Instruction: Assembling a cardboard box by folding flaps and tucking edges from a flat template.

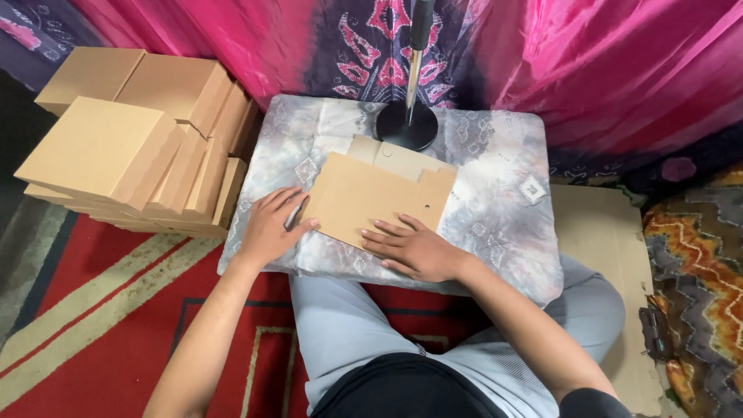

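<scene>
A flat brown cardboard box blank (375,193) lies on a low table covered with a grey patterned cloth (495,162). My left hand (272,224) rests flat on the cloth at the blank's left edge, fingertips touching it. My right hand (414,248) lies palm down on the blank's near edge, fingers spread. Neither hand grips anything.
A pile of folded brown cardboard boxes (131,139) stands to the left of the table. A black round stand base with a pole (408,120) sits at the table's far edge. Flat cardboard sheets (607,248) lie on the right. Pink drapes hang behind; a red rug (101,310) covers the floor.
</scene>
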